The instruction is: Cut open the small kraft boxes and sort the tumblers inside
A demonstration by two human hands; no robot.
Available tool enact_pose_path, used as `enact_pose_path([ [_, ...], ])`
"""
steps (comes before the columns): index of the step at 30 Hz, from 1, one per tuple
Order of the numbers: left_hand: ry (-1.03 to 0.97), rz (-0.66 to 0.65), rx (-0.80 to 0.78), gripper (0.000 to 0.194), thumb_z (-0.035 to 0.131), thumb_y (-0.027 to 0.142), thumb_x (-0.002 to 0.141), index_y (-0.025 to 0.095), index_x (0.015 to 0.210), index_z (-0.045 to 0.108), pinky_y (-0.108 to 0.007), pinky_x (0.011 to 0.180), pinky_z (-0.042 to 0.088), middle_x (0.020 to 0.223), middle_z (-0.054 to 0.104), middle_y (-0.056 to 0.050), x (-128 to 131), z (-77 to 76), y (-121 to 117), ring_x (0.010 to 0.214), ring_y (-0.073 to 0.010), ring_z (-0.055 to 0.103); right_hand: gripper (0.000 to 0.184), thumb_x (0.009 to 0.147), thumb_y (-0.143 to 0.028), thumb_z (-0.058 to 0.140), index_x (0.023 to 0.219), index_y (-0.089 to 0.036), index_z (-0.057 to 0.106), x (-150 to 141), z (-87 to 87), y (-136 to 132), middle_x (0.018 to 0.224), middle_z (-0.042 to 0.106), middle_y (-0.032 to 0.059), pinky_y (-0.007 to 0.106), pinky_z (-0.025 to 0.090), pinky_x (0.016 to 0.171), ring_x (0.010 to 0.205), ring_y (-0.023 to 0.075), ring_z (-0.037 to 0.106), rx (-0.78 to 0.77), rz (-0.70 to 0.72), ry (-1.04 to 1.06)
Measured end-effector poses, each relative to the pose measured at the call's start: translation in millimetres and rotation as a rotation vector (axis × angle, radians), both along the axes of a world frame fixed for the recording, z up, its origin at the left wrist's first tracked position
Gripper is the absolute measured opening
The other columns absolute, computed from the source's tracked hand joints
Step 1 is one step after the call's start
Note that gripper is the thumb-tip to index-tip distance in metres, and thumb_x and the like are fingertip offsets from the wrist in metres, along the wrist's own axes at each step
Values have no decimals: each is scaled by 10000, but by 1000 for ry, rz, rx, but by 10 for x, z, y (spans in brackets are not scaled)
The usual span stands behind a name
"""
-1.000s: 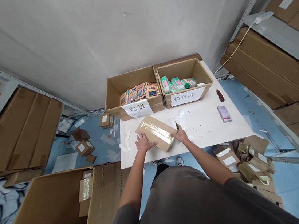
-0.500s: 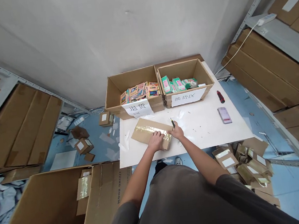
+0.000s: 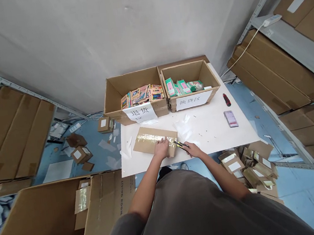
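Observation:
A flat brown cardboard box (image 3: 145, 146), sealed along its top with shiny clear tape, lies on the white table. My left hand (image 3: 162, 148) grips the box near its right end, fingers curled over the taped top. In my right hand (image 3: 192, 149) is a black and yellow utility knife (image 3: 181, 144), its tip pointing left at the tape by the box's right end. Whether the blade has entered the tape is too small to tell. Beyond the box stand two open cartons, one with colourful card packs (image 3: 142, 95), the other with green and pink boxes (image 3: 182, 87).
A red and black cutter (image 3: 227, 100) and a blurred purple stack (image 3: 230, 119) lie on the table's (image 3: 217, 132) right side. Plastic scraps (image 3: 185, 127) lie behind my right hand. A large open carton (image 3: 111, 208) stands at left; opened boxes (image 3: 247, 167) are piled at right.
My left hand has shifted right along the box, which has turned and slid slightly left. My right hand has let go of the box edge and swung the knife from upright to pointing at the tape.

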State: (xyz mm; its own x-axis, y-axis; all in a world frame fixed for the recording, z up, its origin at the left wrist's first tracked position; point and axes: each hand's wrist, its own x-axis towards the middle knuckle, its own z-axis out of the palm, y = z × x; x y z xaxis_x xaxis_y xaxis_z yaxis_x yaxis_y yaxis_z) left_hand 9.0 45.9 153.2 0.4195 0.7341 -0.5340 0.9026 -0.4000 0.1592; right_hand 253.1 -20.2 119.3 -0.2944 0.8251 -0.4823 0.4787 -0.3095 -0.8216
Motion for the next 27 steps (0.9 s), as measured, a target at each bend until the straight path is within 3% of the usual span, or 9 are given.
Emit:
enact_pose_path([
  [4,10,1,-12,1221,986,385,510,239,1537,342,-456,1243,237,1672,333,-174,13,26,-1,1563,-346,271,246,1036,-460,421,991,-249,540,-80,-26,-69,544,558,-97,192,384,479,386,107,513,-18,-71,-86],
  [10,24,15,-19,1298,994,373,512,205,1580,276,-461,1231,233,1629,387,-228,19,61,-15,1561,-366,269,241,1021,-477,424,949,-263,507,-161,-149,-162,495,527,-104,214,348,417,328,119,450,-82,-155,22],
  [18,44,5,-12,1305,993,392,514,199,1578,263,-463,1232,237,1632,377,-237,-11,21,-43,1560,-367,273,282,1000,-536,467,929,-263,487,-154,-217,-223,463,519,-109,216,324,379,300,120,423,-97,-159,119],
  [27,55,1,14,1326,1001,385,502,191,1579,254,-482,1230,260,1651,326,-255,-20,6,-67,1554,-394,277,302,1001,-554,479,960,-256,513,-98,-134,-221,461,518,-105,221,320,404,316,122,425,-97,-101,140],
])
